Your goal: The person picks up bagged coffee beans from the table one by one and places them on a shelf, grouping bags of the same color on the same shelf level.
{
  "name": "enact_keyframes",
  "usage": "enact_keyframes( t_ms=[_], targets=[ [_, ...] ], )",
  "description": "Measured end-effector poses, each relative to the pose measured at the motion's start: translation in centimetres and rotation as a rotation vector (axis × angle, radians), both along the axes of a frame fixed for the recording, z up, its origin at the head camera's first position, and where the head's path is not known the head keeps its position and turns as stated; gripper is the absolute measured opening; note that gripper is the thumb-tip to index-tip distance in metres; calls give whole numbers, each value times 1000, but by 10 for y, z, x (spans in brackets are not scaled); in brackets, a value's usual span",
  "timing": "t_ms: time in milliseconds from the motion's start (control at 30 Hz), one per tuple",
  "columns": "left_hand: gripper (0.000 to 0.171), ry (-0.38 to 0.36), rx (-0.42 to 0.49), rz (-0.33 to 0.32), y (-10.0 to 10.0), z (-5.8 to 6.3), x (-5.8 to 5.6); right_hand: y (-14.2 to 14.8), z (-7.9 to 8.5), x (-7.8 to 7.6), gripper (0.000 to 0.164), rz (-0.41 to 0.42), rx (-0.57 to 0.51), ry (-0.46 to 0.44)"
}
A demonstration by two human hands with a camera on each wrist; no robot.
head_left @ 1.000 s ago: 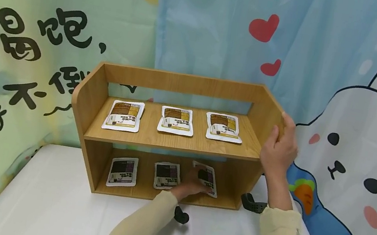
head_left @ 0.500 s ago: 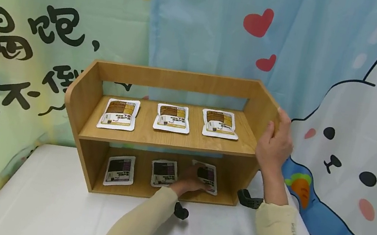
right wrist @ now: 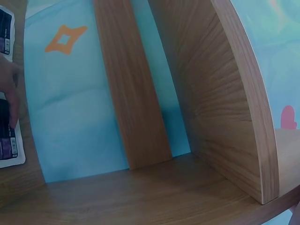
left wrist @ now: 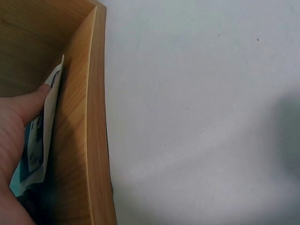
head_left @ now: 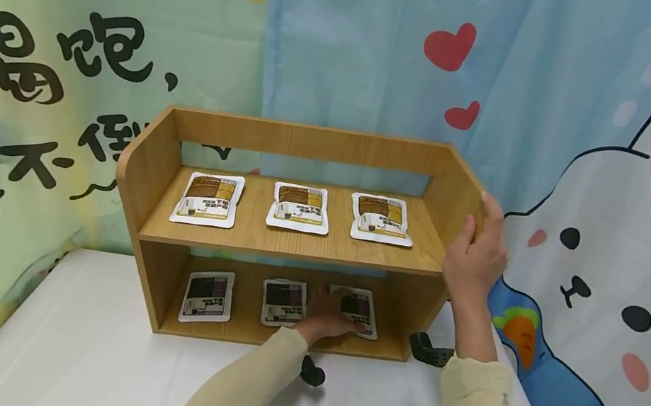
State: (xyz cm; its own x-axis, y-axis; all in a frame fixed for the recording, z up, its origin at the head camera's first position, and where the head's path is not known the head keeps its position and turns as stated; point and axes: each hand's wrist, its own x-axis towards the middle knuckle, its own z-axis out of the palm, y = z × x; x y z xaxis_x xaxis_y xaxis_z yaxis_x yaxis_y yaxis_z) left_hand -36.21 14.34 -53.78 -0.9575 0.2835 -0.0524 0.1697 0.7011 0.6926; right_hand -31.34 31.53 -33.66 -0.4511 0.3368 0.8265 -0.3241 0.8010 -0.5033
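Observation:
A wooden two-tier shelf (head_left: 291, 255) stands on the table. My left hand (head_left: 331, 315) reaches into its lower tier and grips the right-hand dark-labelled pouch (head_left: 364, 312). In the left wrist view the thumb (left wrist: 35, 104) lies across that pouch (left wrist: 40, 136), near its edge; the other fingers are mostly hidden there. My right hand (head_left: 478, 254) holds the shelf's right side panel (head_left: 449, 216), thumb towards the inner side. Two more dark-labelled pouches (head_left: 208, 297) lie to the left on the lower tier. Three brown-and-yellow-labelled pouches (head_left: 300, 208) lie in a row on the upper tier.
A white cloth (head_left: 79, 363) covers the table in front of the shelf. Behind hangs a printed curtain (head_left: 356, 57) with hearts, writing and a rabbit. The shelf's upper rail (head_left: 309, 144) and raised side panels bound the upper tier.
The head view shifts slightly. Both hands keep their places, the left on the lower right pouch and the right on the side panel; the pouch's position barely changes.

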Motion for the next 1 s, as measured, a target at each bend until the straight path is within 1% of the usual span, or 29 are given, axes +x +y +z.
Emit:
enact_keyframes(
  t_ms=[133,233,367,467,600,667,800,900,1000],
  targets=[
    [83,-10,8,-11,1,3,1,1,1,-1,34,-12,-5,9],
    [82,-16,27,-13,0,6,4,1,0,0,34,-16,-10,7],
    [83,-41,56,-15,0,7,7,1,-1,1,34,-13,-10,1],
    [84,-35,71,-6,1,6,5,-1,-1,0,35,-13,-8,-3],
    [86,-35,11,26,1,-1,0,-6,0,-4,35,2,-2,-7],
    [86,-32,1,35,1,-2,-2,-8,1,-6,35,5,4,-6],
    [82,-20,36,32,-1,3,0,-6,2,-7,35,-5,7,-2],
    [79,-12,64,13,-2,11,6,-4,0,-5,35,-9,-8,-5],
    [75,-3,63,-14,-2,15,12,-3,-3,-2,35,-11,-18,-15]
  ],
)
